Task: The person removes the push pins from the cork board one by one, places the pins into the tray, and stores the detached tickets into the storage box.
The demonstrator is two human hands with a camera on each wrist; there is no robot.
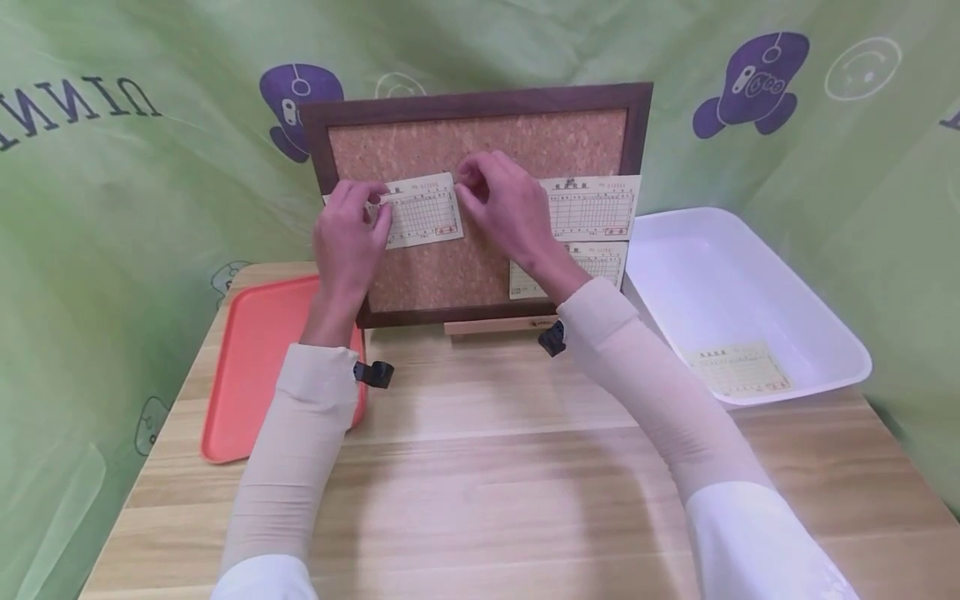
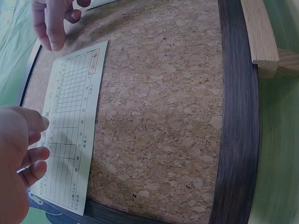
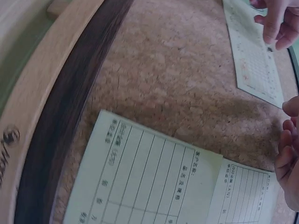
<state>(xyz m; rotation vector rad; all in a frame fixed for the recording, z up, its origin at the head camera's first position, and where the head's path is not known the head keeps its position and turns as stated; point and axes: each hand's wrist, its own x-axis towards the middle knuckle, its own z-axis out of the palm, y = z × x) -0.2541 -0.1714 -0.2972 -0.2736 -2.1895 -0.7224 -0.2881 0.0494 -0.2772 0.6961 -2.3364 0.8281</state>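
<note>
A paper receipt slip (image 1: pixel 423 212) printed with a grid lies against the left part of a framed cork board (image 1: pixel 442 279). My left hand (image 1: pixel 348 229) is at the slip's left part, fingers bent, thumb and forefinger apart over its upper edge. In the left wrist view, the left fingertips (image 2: pixel 39 122) overlap that edge. My right hand (image 1: pixel 513 204) is by the slip's upper right corner, its fingers bent. The left wrist view shows the right forefinger (image 2: pixel 56 35) just beyond the corner. Behind the right hand and wrist, two more slips, an upper one (image 1: pixel 592 212) and a lower one (image 1: pixel 600 260), are partly hidden.
A red tray (image 1: pixel 258 350) lies on the wooden table (image 1: pixel 480 500) at left, partly under the left arm. The white basin (image 1: pixel 720 258) at right holds another slip (image 1: pixel 738 367). A wooden stand (image 1: pixel 498 326) supports the board. Green printed cloth (image 1: pixel 172 200) hangs behind.
</note>
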